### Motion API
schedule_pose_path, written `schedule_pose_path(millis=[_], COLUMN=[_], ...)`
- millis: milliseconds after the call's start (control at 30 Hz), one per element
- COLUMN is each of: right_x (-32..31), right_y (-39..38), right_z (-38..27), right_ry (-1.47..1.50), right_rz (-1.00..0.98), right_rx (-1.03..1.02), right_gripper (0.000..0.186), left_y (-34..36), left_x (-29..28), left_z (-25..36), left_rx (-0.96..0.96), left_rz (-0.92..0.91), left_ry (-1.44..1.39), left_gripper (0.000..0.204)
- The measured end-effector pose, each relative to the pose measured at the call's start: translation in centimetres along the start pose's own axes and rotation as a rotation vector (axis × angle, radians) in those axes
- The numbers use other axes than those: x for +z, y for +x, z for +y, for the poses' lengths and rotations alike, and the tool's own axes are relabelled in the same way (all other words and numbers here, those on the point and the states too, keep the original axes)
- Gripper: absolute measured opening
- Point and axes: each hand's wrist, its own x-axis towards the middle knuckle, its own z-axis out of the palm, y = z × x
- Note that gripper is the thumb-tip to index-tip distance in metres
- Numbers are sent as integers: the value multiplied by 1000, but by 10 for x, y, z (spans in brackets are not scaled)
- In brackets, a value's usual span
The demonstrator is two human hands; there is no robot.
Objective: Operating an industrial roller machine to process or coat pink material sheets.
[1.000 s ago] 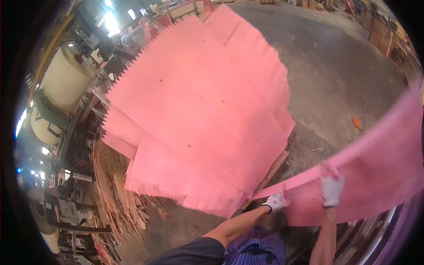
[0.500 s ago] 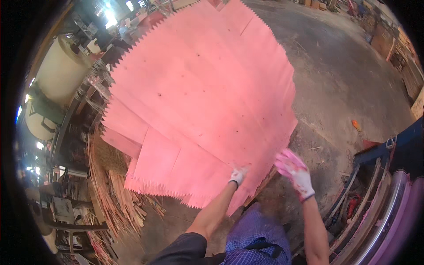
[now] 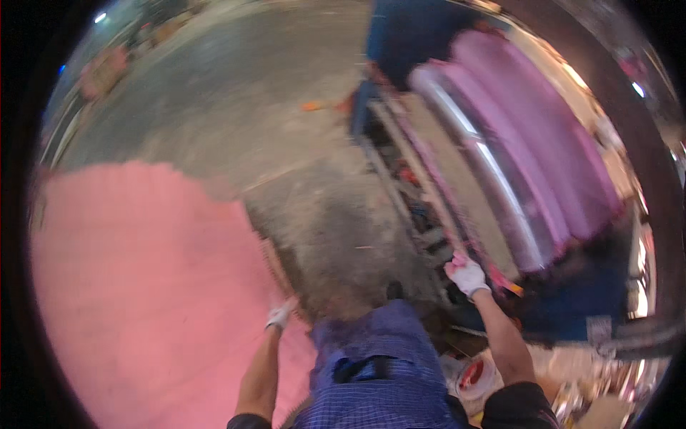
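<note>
A stack of wide pink sheets (image 3: 150, 286), thin and veneer-like, fills the lower left. My left hand (image 3: 281, 314), in a white glove, rests at the stack's right edge; its fingers look stretched out, though motion blurs them. My right hand (image 3: 469, 277), in a white glove with pink-stained fingers, is at the front rail of a roller machine (image 3: 486, 164). Its fingers are curled in, and whether they hold the rail or something small is hidden. Behind that rail lie a shiny metal roller (image 3: 464, 132) and pink-coated rollers (image 3: 529, 136).
A blue machine frame (image 3: 572, 300) stands close on my right. Beside my right forearm is a white-and-red tub (image 3: 475, 375). Concrete floor (image 3: 286, 114) stretches ahead, with an orange scrap (image 3: 312, 106) on it. My blue checked apron (image 3: 379, 365) hangs between my arms.
My view has swung right, so the pink stack now sits at lower left and the rollers are in fuller view. My right hand has moved from beside the stack to the machine's front rail.
</note>
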Motion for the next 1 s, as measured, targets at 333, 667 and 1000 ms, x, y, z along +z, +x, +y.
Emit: schedule_pose_path(millis=[333,667,1000], right_x=[-9,-131,-214], right_y=[-4,106,79], right_z=[321,324,185], right_ry=[-1200,-1050,1501], right_rz=[-63,-724,243], right_rx=[258,112,376], right_gripper=[69,33,36], left_y=[-18,-18,112], left_x=[104,128,110], left_z=[66,93,174], left_rx=[-75,-290,-62], left_rz=[81,-6,-210], left_ry=[649,640,671], left_gripper=[105,102,94])
